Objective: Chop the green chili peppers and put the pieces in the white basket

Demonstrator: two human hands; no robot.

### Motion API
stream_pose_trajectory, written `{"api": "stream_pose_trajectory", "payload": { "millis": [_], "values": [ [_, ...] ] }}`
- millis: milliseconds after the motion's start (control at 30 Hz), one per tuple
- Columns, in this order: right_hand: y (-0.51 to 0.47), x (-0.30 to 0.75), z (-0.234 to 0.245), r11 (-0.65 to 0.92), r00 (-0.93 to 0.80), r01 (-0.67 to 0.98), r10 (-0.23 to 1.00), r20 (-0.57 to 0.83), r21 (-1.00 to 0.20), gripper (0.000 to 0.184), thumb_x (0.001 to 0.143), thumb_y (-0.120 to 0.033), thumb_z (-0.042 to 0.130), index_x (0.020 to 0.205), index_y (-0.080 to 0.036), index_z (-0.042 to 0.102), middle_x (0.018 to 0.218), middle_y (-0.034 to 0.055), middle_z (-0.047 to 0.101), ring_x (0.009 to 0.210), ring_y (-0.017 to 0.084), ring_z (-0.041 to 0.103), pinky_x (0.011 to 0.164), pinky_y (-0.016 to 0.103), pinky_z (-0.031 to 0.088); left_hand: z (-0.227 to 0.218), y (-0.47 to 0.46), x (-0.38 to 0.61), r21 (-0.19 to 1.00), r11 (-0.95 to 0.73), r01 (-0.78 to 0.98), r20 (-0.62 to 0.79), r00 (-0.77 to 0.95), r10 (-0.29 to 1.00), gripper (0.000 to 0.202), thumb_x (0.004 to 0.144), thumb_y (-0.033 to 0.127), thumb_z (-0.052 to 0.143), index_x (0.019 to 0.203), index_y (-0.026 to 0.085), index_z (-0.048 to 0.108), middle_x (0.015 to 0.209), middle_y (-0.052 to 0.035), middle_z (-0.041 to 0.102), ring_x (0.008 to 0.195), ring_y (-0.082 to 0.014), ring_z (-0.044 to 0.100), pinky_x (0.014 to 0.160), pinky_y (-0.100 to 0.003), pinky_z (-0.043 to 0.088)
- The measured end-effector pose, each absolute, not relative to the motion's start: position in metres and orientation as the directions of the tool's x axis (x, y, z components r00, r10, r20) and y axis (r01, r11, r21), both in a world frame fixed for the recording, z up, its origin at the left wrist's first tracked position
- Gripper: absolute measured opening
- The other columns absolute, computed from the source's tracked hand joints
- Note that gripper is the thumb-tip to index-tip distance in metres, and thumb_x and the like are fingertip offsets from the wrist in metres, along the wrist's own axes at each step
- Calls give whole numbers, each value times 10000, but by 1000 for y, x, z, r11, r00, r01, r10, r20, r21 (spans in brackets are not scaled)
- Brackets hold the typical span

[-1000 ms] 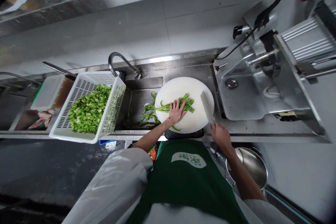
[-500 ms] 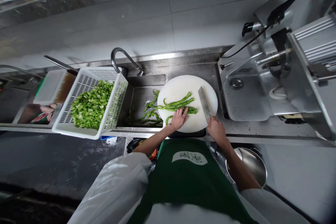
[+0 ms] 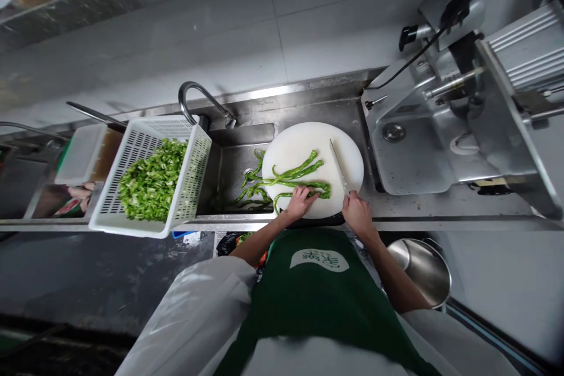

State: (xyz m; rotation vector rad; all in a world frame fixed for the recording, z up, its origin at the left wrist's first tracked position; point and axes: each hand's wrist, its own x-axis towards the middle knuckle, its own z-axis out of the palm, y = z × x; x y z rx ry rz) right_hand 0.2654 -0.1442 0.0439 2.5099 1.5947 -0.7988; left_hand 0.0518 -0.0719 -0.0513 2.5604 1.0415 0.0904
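Long green chili peppers (image 3: 296,174) lie across a round white cutting board (image 3: 291,140), some with their thin ends over its left edge. My left hand (image 3: 300,202) is on the nearest peppers, fingers bent and close together, gripping them against the board. Their thick ends stick out to the right of my fingertips. My right hand (image 3: 356,211) is closed round the handle of a kitchen knife (image 3: 338,165). Its blade stands on edge to the right of the pepper ends, apart from them, pointing away from me.
More green peppers (image 3: 253,188) lie in the steel sink (image 3: 227,158) under a curved faucet (image 3: 200,87). A white plastic basket (image 3: 102,211) of chopped greens (image 3: 154,179) stands to the left. A metal slicing machine (image 3: 414,158) is on the right, and a steel pot (image 3: 423,273) sits below the counter edge.
My left fingers, spread out before, have drawn together on the peppers. The knife has turned from showing its flat side to nearly edge-on and moved slightly left with my right hand.
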Motion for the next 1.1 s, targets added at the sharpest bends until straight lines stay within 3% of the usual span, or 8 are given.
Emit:
{"api": "stream_pose_trajectory", "payload": {
  "millis": [100, 167, 333, 433, 567, 767, 900, 1100],
  "values": [
    [-145, 264, 44, -448, 318, 866, 838, -444, -225, 285, 1107, -265, 370, 1208, -109, 585, 1061, 188, 768, 983, 285, 754, 802, 315, 465, -47, -70, 57, 337, -626, 703, -51, 677, 734, 375, 1080, 286, 472, 1368, 317, 710, 1413, -126, 610, 1348, -318, 506, 1180, -529, 344],
    [-144, 258, 46, -434, 305, 873, 842, -446, -223, 291, 1110, -258, 355, 1200, -106, 586, 1067, 192, 766, 982, 281, 754, 796, 312, 458, -39, -60, 67, 314, -604, 732, -31, 644, 764, 412, 1072, 328, 505, 1461, 315, 640, 1543, -136, 523, 1454, -339, 429, 1221, -563, 300],
    [-143, 240, 49, -370, 229, 891, 866, -444, -262, 289, 1107, -262, 380, 1206, -102, 599, 1111, 196, 756, 993, 269, 746, 808, 305, 451, -22, -22, 85, 202, -419, 885, -121, 447, 886, 994, 936, 630, 654, 1716, 236, 180, 1764, -190, 133, 1624, -440, 99, 1224, -687, 274],
    [-144, 245, 46, -352, 205, 890, 876, -436, -290, 278, 1100, -282, 419, 1219, -118, 609, 1101, 182, 758, 991, 265, 740, 811, 301, 445, -21, -7, 88, 134, -410, 902, -210, 430, 878, 1101, 898, 772, 584, 1726, 248, 84, 1781, -157, 46, 1634, -437, 56, 1224, -708, 268],
    [-152, 269, 39, -380, 249, 888, 871, -423, -260, 308, 1103, -278, 390, 1252, -120, 607, 1070, 172, 766, 954, 269, 740, 795, 310, 439, -24, -3, 96, 116, -486, 866, -209, 499, 841, 1047, 949, 791, 452, 1727, 208, 66, 1782, -130, 60, 1624, -433, 134, 1236, -676, 286],
    [-166, 258, 35, -412, 280, 879, 854, -439, -240, 354, 1086, -263, 383, 1297, -82, 602, 1109, 207, 752, 949, 272, 736, 803, 317, 462, -34, -26, 111, 76, -593, 802, -123, 597, 793, 811, 1062, 628, 343, 1719, 185, 168, 1769, -118, 171, 1599, -418, 238, 1257, -641, 273],
    [-171, 235, 30, -362, 212, 878, 881, -422, -313, 376, 1071, -268, 401, 1331, -87, 603, 1167, 215, 744, 980, 267, 732, 817, 303, 476, -37, -42, 115, 69, -577, 814, -116, 581, 806, 723, 1085, 543, 330, 1701, 171, 255, 1764, -111, 194, 1589, -421, 261, 1255, -655, 277],
    [-180, 273, 10, -329, 163, 801, 924, -347, -500, 331, 1039, -301, 409, 1194, -144, 656, 1060, 162, 769, 936, 268, 726, 833, 318, 477, -38, -44, 131, 116, -435, 893, -83, 445, 892, 693, 1105, 485, 236, 1714, 158, 180, 1724, -106, 320, 1541, -389, 367, 1235, -666, 320]
  ]
}}
